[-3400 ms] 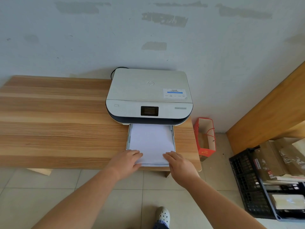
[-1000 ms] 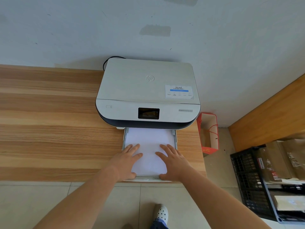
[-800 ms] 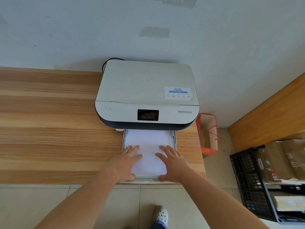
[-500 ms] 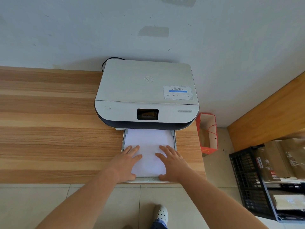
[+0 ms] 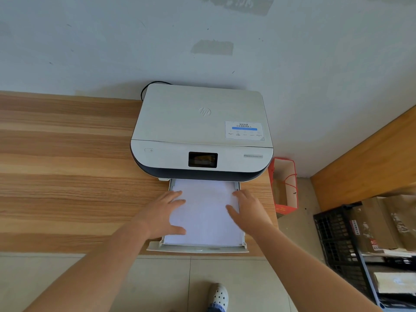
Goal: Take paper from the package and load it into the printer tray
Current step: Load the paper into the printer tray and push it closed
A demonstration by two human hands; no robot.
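Observation:
A white printer (image 5: 200, 131) stands on the wooden table (image 5: 67, 176) against the wall. Its paper tray (image 5: 198, 249) is pulled out toward me and holds a stack of white paper (image 5: 206, 212). My left hand (image 5: 162, 212) lies at the left edge of the stack, fingers spread, thumb on the paper. At the right edge my right hand (image 5: 247, 210) rests with fingers apart, fingertips near the tray's side guide. Neither hand grips anything. The paper package is not in view.
A red paper bag (image 5: 284, 188) stands on the floor right of the table. A black crate (image 5: 342, 239) with boxes sits at the lower right, beside a wooden panel (image 5: 371, 158). My shoe (image 5: 218, 297) shows on the tiled floor.
Both hands have moved apart from the middle of the sheet to its left and right edges. The tray and the paper lie where they were.

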